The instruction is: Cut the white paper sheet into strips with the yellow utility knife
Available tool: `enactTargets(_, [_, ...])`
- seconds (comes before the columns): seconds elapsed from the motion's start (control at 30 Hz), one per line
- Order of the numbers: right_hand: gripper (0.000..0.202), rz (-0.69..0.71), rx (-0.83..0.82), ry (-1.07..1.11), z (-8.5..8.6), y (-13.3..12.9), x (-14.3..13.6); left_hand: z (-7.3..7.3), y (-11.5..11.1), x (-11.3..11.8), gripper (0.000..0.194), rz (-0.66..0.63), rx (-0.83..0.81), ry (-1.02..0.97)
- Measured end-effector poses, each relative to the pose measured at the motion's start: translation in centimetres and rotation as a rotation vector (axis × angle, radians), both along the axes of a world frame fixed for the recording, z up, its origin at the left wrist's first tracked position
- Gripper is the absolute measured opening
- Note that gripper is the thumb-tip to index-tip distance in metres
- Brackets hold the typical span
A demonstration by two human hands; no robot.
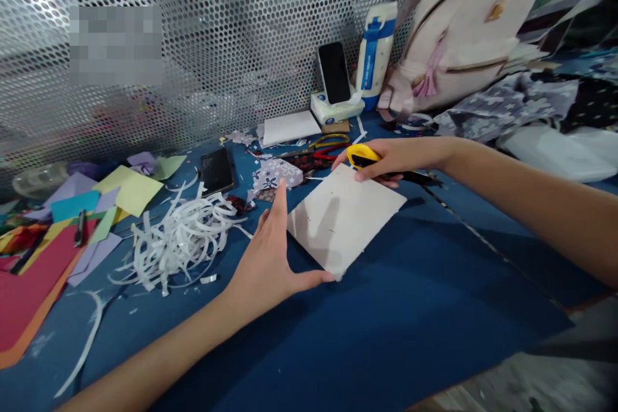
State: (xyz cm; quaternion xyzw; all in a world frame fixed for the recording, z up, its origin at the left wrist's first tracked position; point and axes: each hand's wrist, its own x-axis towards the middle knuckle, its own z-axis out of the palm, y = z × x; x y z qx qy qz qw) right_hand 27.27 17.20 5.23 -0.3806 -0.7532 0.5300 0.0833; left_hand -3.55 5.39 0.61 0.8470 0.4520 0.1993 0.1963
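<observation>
A square white board (350, 222), with a few small dark marks, lies on the blue tabletop between my hands. My left hand (270, 257) is open, fingers spread along the board's left side. Its thumb reaches the near corner. My right hand (393, 158) is closed around yellow-and-black scissors (363, 156) at the board's far edge. A dark end of them pokes out to the right of the fingers. The thumb of that hand lies over the board's edge. Floral fabric scraps (277, 175) lie just beyond my left fingertips.
Shredded white paper strips (186, 235), a black phone (217, 170) and coloured papers (48, 277) lie left. Behind are red-handled pliers (326, 154), a tissue pack (335, 108) with a phone (334, 72), a bottle (376, 55) and a pink backpack (468, 32), against a perforated metal panel (232, 32).
</observation>
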Motion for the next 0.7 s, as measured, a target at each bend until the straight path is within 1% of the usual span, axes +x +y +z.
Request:
enactTargets(0.13, [0.055, -0.032, -0.005, 0.057, 0.3, -0.4, -0.4, -0.3, -0.4, 0.1, 0.149, 0.002, -0.004, 0.049])
enactTargets(0.27, [0.058, -0.07, 0.033, 0.064, 0.2, -1.7, -0.7, -0.5, -1.0, 0.3, 0.148, 0.014, 0.015, 0.122])
enactTargets(0.43, [0.059, -0.081, 0.128, -0.074, -0.3, -3.7, 0.6, -0.3, -1.5, 0.1, 0.139, 0.009, 0.003, 0.161])
enactTargets(0.57, [0.048, -0.131, 0.193, -0.211, 0.0, -5.0, 1.8, 0.0, -1.6, 0.0, 0.144, 0.001, -0.007, 0.158])
enactTargets(0.6, [0.048, -0.144, 0.209, -0.242, 0.1, -5.3, 2.1, 0.1, -1.6, 0.0, 0.145, -0.003, -0.007, 0.158])
enactTargets(0.67, [0.055, -0.178, 0.291, -0.279, 0.3, -5.7, 2.6, 0.0, -1.6, -0.1, 0.146, -0.008, -0.006, 0.158])
enactTargets(0.7, [0.058, -0.216, 0.38, -0.283, 0.4, -5.9, 3.0, 0.0, -1.6, -0.1, 0.146, -0.009, -0.004, 0.158])
